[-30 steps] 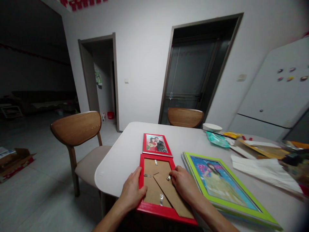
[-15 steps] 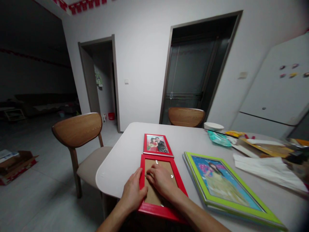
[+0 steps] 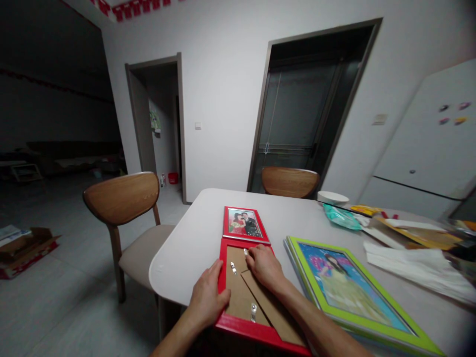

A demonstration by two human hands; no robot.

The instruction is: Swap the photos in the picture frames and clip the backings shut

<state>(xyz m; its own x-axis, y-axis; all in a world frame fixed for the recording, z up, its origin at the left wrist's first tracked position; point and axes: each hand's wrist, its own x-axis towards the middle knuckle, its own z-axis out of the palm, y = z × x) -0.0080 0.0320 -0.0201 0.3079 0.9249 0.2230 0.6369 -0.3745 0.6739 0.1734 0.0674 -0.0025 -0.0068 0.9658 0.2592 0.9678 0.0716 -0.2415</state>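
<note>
Frame: red frame [image 3: 256,297] lay face down at the table [image 3: 186,238] edge, backing board up.
Left hand [image 3: 208,297]: you pressed it flat on the frame's left rail, fingers spread, gripping nothing.
Right hand [image 3: 265,265]: your curled fingertips rested by the top clip [image 3: 246,252]; grip not discernible.
Technique: you did best bracing left, turning one clip at a time.
Nearby: a photo [image 3: 243,223] just beyond; a green frame [image 3: 345,292] to your right.

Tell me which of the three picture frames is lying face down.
The red frame nearest the person, under both hands: its brown backing shows. The small red frame and the green frame show their photos.
</note>
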